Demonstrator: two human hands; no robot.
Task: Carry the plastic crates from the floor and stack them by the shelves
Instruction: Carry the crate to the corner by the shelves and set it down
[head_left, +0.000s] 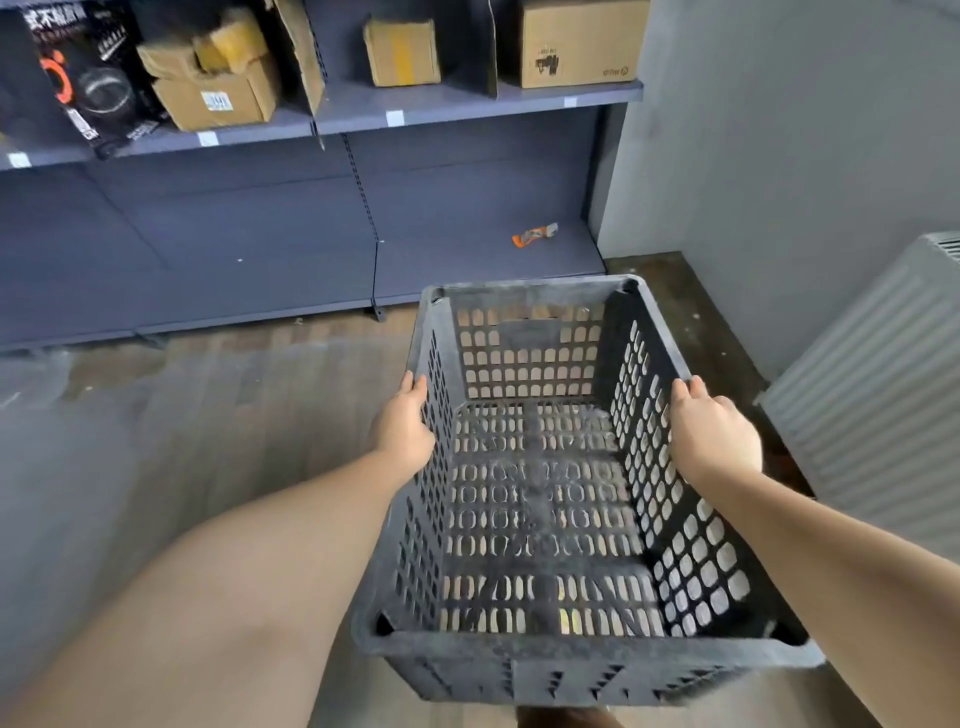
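A black perforated plastic crate (540, 306) is held out in front of me above the wooden floor, its open top facing up and nothing inside. My left hand (402, 423) grips the rim of its left long wall. On the right long wall's rim, my right hand (711, 431) holds on the same way. The grey shelves (467, 101) stand just beyond the crate's far end.
Cardboard boxes (218, 88) and a black printed box (88, 78) sit on the upper shelf. A small orange tool (535, 236) lies on the low shelf. A white radiator (883, 374) leans at the right by the grey wall (779, 156).
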